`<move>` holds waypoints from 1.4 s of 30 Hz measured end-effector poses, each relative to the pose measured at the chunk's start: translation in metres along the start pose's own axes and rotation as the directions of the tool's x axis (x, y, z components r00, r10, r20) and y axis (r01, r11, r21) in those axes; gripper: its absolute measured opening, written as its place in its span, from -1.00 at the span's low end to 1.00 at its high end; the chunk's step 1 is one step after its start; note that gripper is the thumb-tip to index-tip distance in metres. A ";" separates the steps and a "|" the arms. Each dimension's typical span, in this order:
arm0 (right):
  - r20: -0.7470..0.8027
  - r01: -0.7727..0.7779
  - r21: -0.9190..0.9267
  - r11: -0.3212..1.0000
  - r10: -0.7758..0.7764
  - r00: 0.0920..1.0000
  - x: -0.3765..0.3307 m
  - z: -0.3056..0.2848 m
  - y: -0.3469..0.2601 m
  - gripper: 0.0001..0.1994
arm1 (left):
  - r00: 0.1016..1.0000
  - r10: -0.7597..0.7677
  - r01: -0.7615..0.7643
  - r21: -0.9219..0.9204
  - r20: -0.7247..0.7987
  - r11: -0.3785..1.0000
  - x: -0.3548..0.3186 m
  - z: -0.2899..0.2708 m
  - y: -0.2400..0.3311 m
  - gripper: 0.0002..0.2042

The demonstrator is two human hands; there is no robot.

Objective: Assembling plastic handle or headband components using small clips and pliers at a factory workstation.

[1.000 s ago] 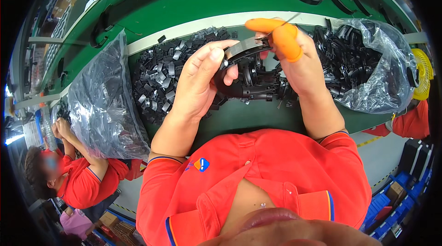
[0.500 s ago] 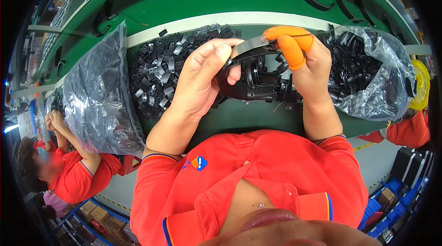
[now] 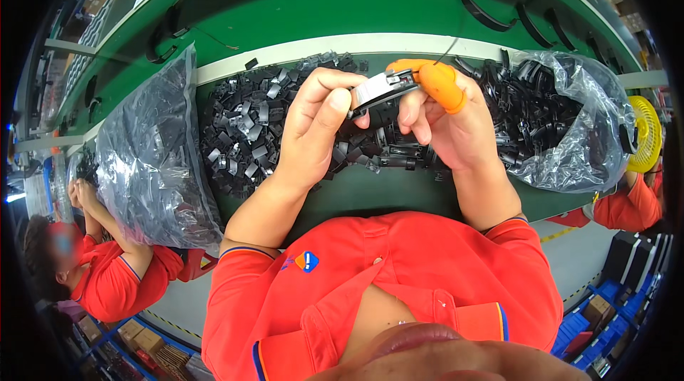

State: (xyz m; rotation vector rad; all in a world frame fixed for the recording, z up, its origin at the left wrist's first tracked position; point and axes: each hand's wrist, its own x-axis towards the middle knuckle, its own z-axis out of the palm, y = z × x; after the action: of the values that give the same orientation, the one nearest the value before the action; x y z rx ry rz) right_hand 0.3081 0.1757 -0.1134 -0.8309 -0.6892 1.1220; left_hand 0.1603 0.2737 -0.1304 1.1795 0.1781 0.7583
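— From the head view, what are the hands doing right now?

— Both are lifted over the green bench (image 3: 370,3). The left hand (image 3: 317,124) is pinching one end of a small black plastic clip (image 3: 377,89) between thumb and curled fingers, and the right hand (image 3: 449,121) is gripping the other end. An orange finger cot (image 3: 438,81) is covering the right forefinger, which is pressing on the top of the part.

— So where is the piece sitting?

— It is hanging in the air between the two hands, just above the loose heap of black clips (image 3: 249,131) spread on the bench. A clear bag of clips (image 3: 563,117) is lying to the right, a darker filled bag (image 3: 153,160) to the left.

— How would you expect it to handle?

— I am judging it light and stiff, moulded plastic with a glossy face, so a bit slippery. The ends look like the safest places to hold; I cannot tell whether its thin tabs would snap. Fingertip pressure seems plenty.

— Anyone else about?

— A person in a red shirt (image 3: 107,281) is working at the lower left, hands near the dark bag.
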 end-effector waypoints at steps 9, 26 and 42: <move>0.064 -0.002 0.005 1.000 0.001 0.998 -0.008 0.010 0.006 -0.51 | 0.992 -0.068 0.051 0.152 0.109 0.987 0.000 -0.002 0.005 -0.74; -0.091 -0.031 -0.462 0.887 -0.012 0.996 -0.004 0.013 -0.004 -0.81 | 0.931 -0.001 -0.279 0.713 0.365 0.643 -0.003 -0.003 0.005 -0.62; -0.019 -0.113 -0.182 0.977 0.111 0.994 -0.004 0.005 -0.003 -0.77 | 0.785 -0.316 0.290 0.135 0.533 0.947 0.004 -0.016 0.017 -0.66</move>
State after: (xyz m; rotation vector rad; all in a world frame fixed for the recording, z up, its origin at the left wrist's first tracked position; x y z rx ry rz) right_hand 0.3040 0.1724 -0.1082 -1.0407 -0.7539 1.1672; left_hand 0.1475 0.2912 -0.1206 1.3274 -0.0979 0.1077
